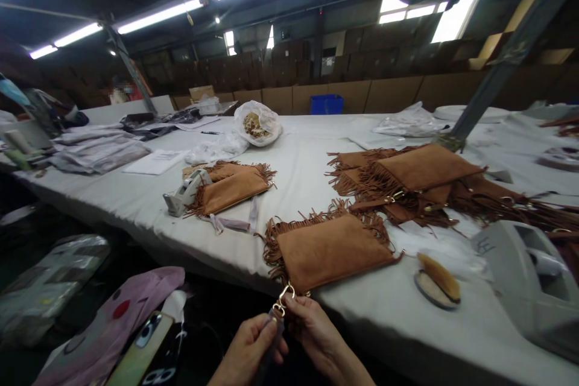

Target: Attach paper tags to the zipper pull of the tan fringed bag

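"Head view: where's the fringed bag?"

"On the desk, just far of the right hand, the nearer one; its long axis runs left to right."

"And each grip?"

"Right fingers pinch the gold clasp by its near-left corner; the left hand is curled around the wrapped strap."

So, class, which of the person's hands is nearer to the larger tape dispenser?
Right. The right hand, at the gold clasp, is left of the larger tape dispenser; the left hand is farther left.
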